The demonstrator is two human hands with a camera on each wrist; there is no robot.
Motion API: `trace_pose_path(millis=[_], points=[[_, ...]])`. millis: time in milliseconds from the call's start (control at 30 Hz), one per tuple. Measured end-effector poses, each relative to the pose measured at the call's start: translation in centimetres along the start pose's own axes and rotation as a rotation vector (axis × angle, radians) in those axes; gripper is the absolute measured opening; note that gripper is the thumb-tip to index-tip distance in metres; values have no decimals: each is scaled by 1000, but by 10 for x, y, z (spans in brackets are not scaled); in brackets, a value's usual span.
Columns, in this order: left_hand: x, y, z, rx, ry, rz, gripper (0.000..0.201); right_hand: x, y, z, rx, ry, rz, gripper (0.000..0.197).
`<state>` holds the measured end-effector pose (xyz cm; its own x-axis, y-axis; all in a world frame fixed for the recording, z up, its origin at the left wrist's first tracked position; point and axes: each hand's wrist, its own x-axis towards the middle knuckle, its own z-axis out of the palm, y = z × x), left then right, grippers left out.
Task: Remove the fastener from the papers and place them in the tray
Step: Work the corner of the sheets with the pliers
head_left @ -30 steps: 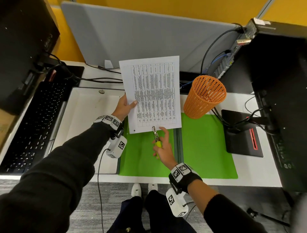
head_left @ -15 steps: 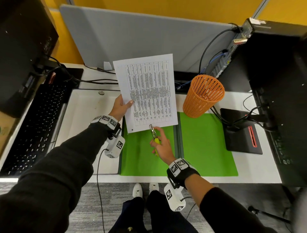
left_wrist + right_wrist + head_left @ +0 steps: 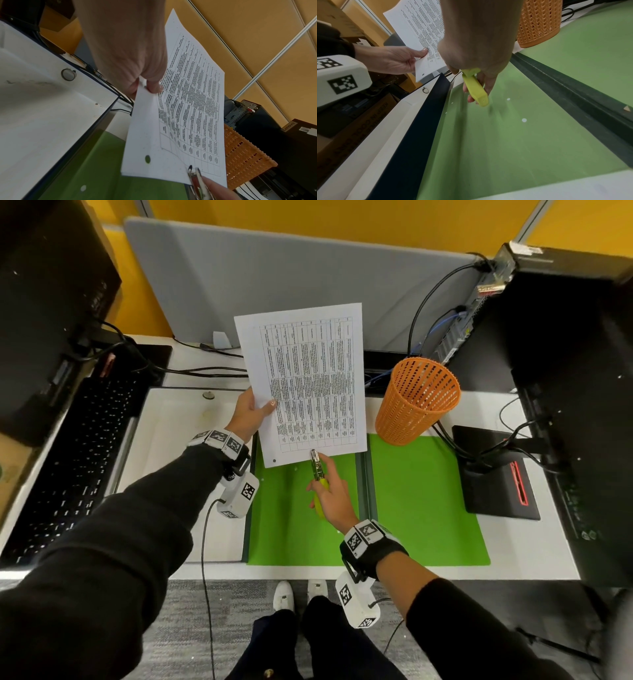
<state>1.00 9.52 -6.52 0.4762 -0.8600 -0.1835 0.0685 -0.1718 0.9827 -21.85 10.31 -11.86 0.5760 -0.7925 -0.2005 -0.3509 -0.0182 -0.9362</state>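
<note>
White papers (image 3: 310,378) upright, long axis vertical, left hand (image 3: 247,416).

Papers (image 3: 310,381): we record a thin white stack, top sheet printed with a dense table of text, held up off the desk and tilted, its long side running away from us; one punched hole (image 3: 147,159) sits near the near-left corner. Tool (image 3: 318,474): we note a hand tool with yellow-green handle and metal nose, the nose set on the near edge of the papers, right of the hole; the fastener itself we cannot make out. Tray (image 3: 164,474): we list a shallow white tray with a dark rim, lying flat on the desk, left of the papers.
</note>
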Motion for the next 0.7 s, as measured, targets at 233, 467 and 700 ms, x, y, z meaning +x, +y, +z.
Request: trace_pose_path(millis=[233,467,700], points=[[1,6,-7,17,23,1,44,-1,4,-5,57,66,23,48],[-3,8,-12,24,7,0,47,9,21,-9,-80,76,140,1],[-7,10,-30,52,28,-19,48,18,17,-17,174,71,262,22]])
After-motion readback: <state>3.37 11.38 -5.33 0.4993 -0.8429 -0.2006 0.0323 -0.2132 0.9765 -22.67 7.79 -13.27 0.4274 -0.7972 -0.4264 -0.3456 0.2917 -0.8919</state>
